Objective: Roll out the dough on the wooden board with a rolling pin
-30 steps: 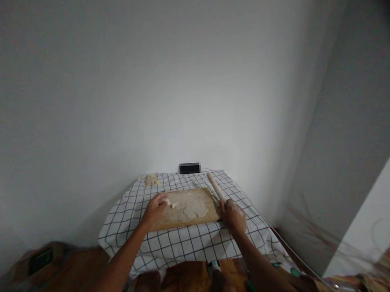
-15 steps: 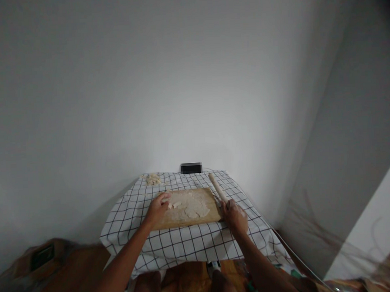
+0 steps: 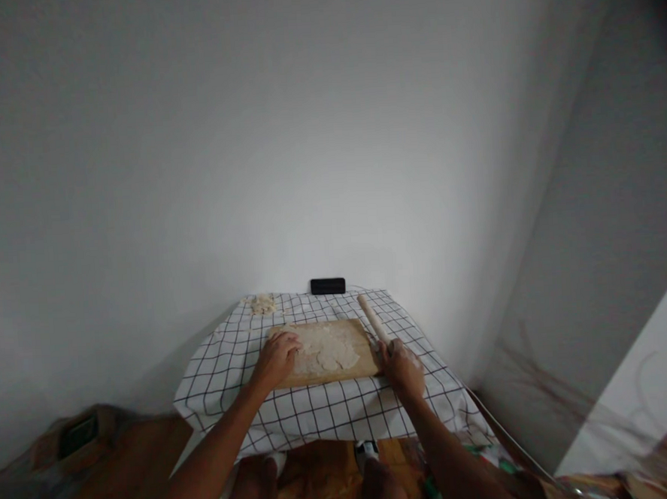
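A wooden board (image 3: 356,365) lies on a small table under a white cloth with black checks (image 3: 321,412). Flattened pale dough (image 3: 331,349) covers the board's middle. My left hand (image 3: 276,358) rests on the dough's left edge, fingers curled down onto it. My right hand (image 3: 402,366) sits at the board's right side, closed round the near end of a wooden rolling pin (image 3: 372,319) that slants away toward the wall.
A small heap of dough scraps (image 3: 262,304) lies at the cloth's far left corner. A black oblong object (image 3: 327,286) sits at the far edge against the white wall. My knees show below the table, over a brown floor.
My left hand has shifted a little rightward and nearer, onto the dough's left edge. The right hand and rolling pin have hardly moved. The view has tilted slightly.
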Tool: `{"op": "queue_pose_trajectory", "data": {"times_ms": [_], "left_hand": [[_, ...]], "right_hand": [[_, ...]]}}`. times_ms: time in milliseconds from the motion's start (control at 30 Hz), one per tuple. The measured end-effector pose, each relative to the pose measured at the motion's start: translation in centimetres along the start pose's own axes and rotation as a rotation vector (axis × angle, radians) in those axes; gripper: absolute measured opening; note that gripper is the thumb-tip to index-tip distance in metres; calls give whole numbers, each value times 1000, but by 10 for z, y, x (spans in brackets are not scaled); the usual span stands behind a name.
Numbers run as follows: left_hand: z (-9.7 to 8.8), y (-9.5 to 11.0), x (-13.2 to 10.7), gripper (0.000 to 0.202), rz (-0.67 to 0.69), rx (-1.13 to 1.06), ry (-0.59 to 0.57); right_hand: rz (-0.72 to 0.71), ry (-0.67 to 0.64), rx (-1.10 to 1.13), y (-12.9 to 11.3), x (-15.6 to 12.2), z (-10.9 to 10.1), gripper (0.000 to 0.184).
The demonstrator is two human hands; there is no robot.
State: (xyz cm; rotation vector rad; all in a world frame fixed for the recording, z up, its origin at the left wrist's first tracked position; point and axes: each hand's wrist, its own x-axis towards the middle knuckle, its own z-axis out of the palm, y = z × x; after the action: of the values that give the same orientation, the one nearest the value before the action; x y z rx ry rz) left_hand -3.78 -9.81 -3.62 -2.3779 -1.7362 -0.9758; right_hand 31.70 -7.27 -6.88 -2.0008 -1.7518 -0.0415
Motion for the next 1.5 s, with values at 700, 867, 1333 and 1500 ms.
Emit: {"op": "queue_pose_trajectory", "data": {"times_ms": [700,867,1333,1500], "left_hand": [[-11,13,-4,38,-159,84,17],[-12,19,-4,41,-131,113,-27],[-11,25,-8,52,-105,148,-91],[-9,23,-8,51,-104,149,-95]], "right_hand": [[0,-15,23,-2,-1,-6,36],[1,-18,16,1,1,-2,39],[1,-26,15,4,2,1,37],[8,-26,24,4,2,0,38]]}}
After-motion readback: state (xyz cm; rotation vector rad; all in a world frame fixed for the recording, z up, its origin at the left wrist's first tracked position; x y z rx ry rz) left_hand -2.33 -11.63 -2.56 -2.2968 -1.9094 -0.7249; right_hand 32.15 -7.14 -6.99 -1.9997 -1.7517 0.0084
